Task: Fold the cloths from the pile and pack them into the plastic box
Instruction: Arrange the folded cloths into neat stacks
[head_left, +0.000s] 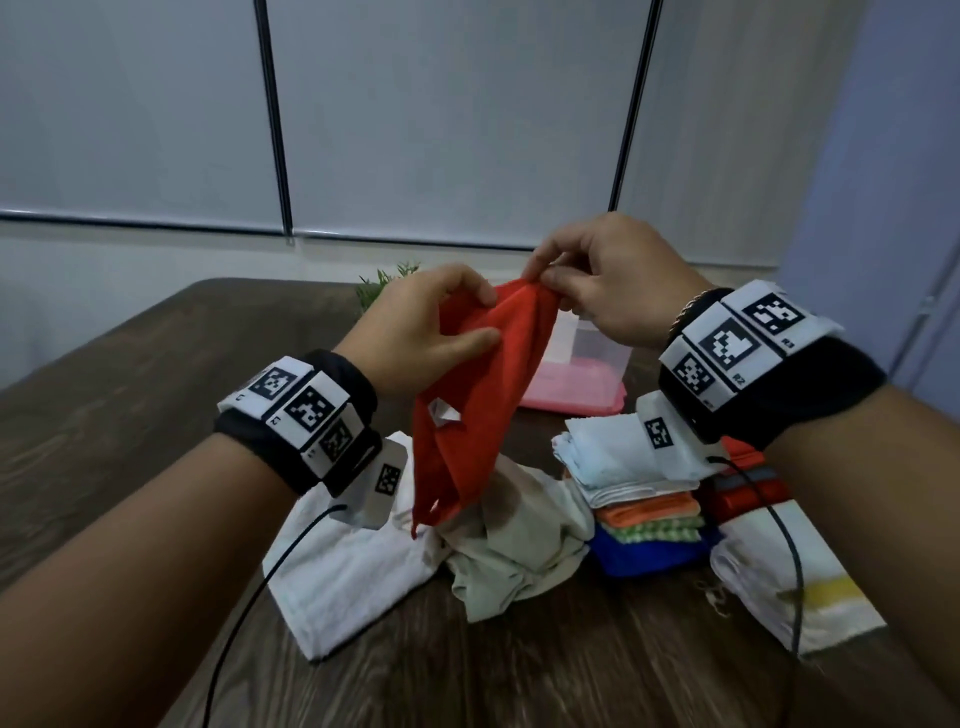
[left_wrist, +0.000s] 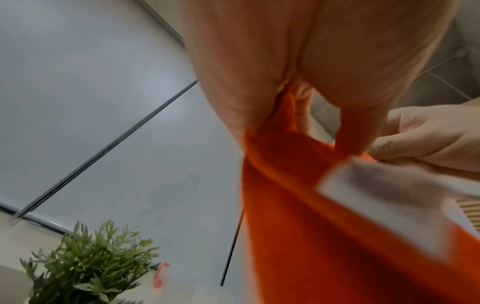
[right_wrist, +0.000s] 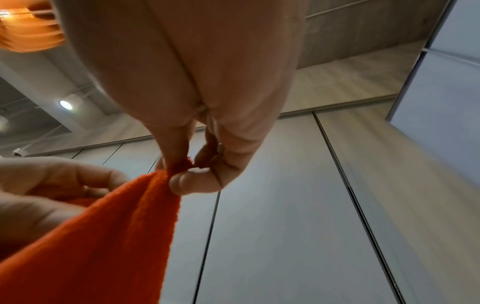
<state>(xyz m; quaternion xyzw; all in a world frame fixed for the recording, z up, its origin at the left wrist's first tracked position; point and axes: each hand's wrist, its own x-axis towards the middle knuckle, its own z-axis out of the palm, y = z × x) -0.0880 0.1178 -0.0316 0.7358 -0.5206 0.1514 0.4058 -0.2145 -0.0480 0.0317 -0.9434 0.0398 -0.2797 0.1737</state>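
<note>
Head view: red cloth (head_left: 480, 384) held up over the counter (head_left: 156, 364); loose pile (head_left: 498, 540) beneath, folded stack (head_left: 644, 499) right, plastic box (head_left: 587, 364) toward the far edge.
Right wrist view: right hand (right_wrist: 197, 86) fingers (right_wrist: 192, 181) pinching a cloth corner.
Left wrist view: left hand (left_wrist: 298, 67) gripping the cloth edge; white tag (left_wrist: 384, 197), writing blurred.
Wristbands: square code markers, unreadable.

1. The red cloth (head_left: 485, 384) hides the front left part of the plastic box (head_left: 597, 358), whose contents cannot be made out
2. In the left wrist view a white label (left_wrist: 384, 197) on the cloth is blurred, its print unreadable
3. The right wristband hides part of the folded stack (head_left: 644, 499)
</note>
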